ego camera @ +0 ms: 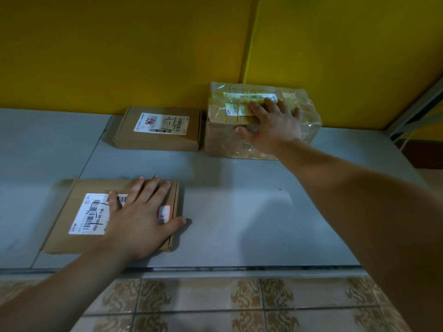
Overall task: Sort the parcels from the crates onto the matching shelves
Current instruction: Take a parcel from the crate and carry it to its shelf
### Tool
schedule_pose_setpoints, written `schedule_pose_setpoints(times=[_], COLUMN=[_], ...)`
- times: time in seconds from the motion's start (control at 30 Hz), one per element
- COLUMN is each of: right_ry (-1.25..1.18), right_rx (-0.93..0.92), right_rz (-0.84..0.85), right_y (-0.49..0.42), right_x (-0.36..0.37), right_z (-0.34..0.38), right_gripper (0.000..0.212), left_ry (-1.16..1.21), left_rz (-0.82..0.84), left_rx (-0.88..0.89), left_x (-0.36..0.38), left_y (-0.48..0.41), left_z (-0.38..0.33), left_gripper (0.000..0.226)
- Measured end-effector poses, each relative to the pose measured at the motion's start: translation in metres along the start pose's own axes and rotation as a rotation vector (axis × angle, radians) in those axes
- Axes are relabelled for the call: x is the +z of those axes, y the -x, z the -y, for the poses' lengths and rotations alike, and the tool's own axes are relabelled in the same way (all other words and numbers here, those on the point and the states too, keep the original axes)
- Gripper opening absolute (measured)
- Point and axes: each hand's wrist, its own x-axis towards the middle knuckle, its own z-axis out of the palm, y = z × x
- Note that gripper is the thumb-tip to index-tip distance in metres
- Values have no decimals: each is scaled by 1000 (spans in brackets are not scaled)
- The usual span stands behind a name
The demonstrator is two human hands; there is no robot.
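Grey shelf (239, 212) spread wide beneath both hands, backed by a yellow wall (119, 56) beyond the fingertips.

Under the right hand (271, 123), far out at the back: the bulkiest parcel, a brown box wrapped in clear tape (225, 137), set close to the wall. Right hand laid open over its top front edge, fingers spread near the pale strip label (247, 96), thumb down on the near face. Pressing, not clutching.

Under the left hand (141, 219), close to the shelf's front lip: a flat cardboard parcel (72, 238), white label (92, 214) up. Left hand also flat and open, fingers straight on the lid, thumb hanging off the right edge towards the shelf. Nothing gripped.

Between the two hands and further back, just left of the taped box and almost touching it: a smaller cardboard box (158, 140), untouched.

Likely step: seating both parcels on the shelf. To do it well:
- Slide rather than lift, pressing down lightly through the palms.
- Push the flat parcel straight back, well clear of the front lip.
- Keep labels facing up and readable.
- Square the taped box beside its neighbour without knocking it.
- Raise both hands off cleanly, without dragging either parcel askew.
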Motion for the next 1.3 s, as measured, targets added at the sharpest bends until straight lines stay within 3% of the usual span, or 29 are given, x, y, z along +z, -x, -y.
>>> schedule_pose_setpoints(times=[0.4, 0.93, 1.2, 1.3], right_ry=[-16, 14, 2, -6], right_rx=[-50, -31, 1, -33], right_rz=[-10, -2, 236, 228], right_y=[-14, -10, -8, 7], right_x=[1, 2, -36, -59], right_z=[29, 1, 9, 18], right_gripper=[84, 81, 86, 87], left_ry=[35, 21, 42, 57], left_rz=[-27, 12, 101, 184], left_rx=[-3, 11, 33, 53], left_x=[1, -2, -11, -30], left_y=[4, 4, 4, 3], left_z=[-2, -9, -9, -9], left_gripper=[99, 99, 104, 93])
